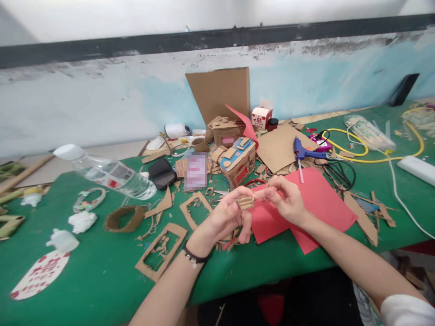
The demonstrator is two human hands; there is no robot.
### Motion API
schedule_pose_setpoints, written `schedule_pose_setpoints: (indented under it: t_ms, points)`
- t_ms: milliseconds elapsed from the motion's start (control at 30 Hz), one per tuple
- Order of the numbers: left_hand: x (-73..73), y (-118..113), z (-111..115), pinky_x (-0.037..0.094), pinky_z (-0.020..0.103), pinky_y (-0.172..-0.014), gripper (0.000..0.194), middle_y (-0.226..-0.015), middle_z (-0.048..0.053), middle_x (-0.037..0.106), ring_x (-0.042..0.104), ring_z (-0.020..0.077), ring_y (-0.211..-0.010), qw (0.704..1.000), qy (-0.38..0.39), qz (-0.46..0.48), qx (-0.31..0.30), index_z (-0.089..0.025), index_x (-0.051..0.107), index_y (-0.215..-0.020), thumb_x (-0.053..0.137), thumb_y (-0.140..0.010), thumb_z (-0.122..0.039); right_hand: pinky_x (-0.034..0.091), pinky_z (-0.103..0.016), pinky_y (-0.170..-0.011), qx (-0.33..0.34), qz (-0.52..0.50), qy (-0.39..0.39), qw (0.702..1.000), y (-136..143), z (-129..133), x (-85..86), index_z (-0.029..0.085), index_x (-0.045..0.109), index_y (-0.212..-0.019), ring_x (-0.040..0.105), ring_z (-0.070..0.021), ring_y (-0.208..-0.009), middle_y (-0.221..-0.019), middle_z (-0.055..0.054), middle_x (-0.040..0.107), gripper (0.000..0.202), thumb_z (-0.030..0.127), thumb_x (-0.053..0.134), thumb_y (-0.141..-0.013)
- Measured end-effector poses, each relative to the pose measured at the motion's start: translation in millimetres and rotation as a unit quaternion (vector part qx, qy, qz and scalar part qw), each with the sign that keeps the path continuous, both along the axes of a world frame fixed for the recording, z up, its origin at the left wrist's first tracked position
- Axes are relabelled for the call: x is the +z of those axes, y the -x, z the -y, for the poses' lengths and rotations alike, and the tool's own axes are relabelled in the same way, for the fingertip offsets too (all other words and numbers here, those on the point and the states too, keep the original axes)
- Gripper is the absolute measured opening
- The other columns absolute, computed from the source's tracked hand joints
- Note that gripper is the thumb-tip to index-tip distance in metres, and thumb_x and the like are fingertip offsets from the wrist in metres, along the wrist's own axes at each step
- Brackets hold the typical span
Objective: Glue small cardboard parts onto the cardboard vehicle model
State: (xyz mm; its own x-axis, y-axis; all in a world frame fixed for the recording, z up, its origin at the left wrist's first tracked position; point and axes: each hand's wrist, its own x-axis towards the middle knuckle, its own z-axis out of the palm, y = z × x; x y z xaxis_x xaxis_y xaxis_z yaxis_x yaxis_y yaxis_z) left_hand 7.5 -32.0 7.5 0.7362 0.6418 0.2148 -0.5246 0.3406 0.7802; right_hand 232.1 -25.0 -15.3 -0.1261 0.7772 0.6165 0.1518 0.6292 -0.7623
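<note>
My left hand (231,215) pinches a small cardboard piece (245,202) with ridged layers between thumb and fingers. Close against it, my right hand (287,199) has its thumb and forefinger pressed together by the left fingertips; whatever they hold is too small to make out. Both hands are above red paper sheets (319,203) on the green table. Behind them stands a small cardboard box model (239,163) with blue and red patches. To the right, a blue glue gun (304,153) lies on a flat cardboard sheet (275,147).
Cardboard frames (163,251) and a cardboard ring (124,218) lie at left, near a tilted plastic bottle (108,174). Cardboard scraps (365,217) and a yellow cable (401,157) are at right. A large cardboard panel (220,93) leans on the wall.
</note>
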Motion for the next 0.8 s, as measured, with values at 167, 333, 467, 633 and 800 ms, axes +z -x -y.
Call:
schedule_pose_setpoints:
  t_ms: [167,333,467,633,800]
  points:
    - [-0.5,-0.8,-0.4,0.066,0.025,-0.052,0.042,-0.162,0.020,0.065,0.072,0.0083,-0.050,1.000,-0.001,0.002,0.010,-0.023,0.070,-0.124,0.076,-0.102,-0.058,0.053,-0.029,-0.063,0.016,-0.014,0.055,0.998,-1.3,-1.7,2.1,0.024,0.066,-0.095,0.068,-0.0149,-0.064,-0.076,0.001,0.070,0.033,0.050,0.057,-0.114]
    - [5.0,1.3,-1.9,0.062,0.020,-0.050,0.038,-0.169,0.020,0.058,0.073,0.0064,-0.051,0.999,0.003,0.010,0.032,-0.024,0.073,-0.124,0.075,-0.104,-0.056,0.054,-0.030,-0.064,-0.055,-0.065,0.099,0.991,-12.3,-16.3,1.7,0.024,0.067,-0.086,0.066,-0.0156,-0.063,-0.071,0.001,0.070,0.047,0.059,0.053,-0.115]
    - [2.5,1.1,-7.4,0.062,0.019,-0.049,0.038,-0.172,0.018,0.055,0.072,0.0049,-0.050,0.996,0.006,-0.008,0.094,-0.026,0.075,-0.123,0.079,-0.101,-0.056,0.049,-0.030,-0.059,-0.151,-0.083,0.121,0.978,-21.7,-25.7,-0.1,0.025,0.059,-0.069,0.057,-0.0149,-0.052,-0.055,0.003,0.058,0.060,0.067,0.053,-0.112]
    - [-14.4,-5.8,-19.1,0.063,0.022,-0.048,0.043,-0.170,0.020,0.057,0.073,0.0069,-0.051,0.969,-0.027,-0.074,0.236,-0.023,0.074,-0.124,0.086,-0.095,-0.052,0.052,-0.029,-0.063,-0.173,-0.011,0.096,0.980,-22.2,-34.3,-10.6,0.024,0.066,-0.082,0.064,-0.0162,-0.061,-0.067,0.000,0.067,0.057,0.069,0.049,-0.113]
    - [-24.3,-10.4,-24.8,0.065,0.028,-0.052,0.047,-0.157,0.022,0.069,0.075,0.0123,-0.054,0.904,-0.127,-0.183,0.364,-0.018,0.074,-0.126,0.090,-0.091,-0.045,0.060,-0.031,-0.075,-0.202,-0.049,0.036,0.978,-21.0,-50.8,-15.9,0.025,0.067,-0.120,0.071,-0.0169,-0.079,-0.105,-0.005,0.078,0.036,0.059,0.057,-0.112]
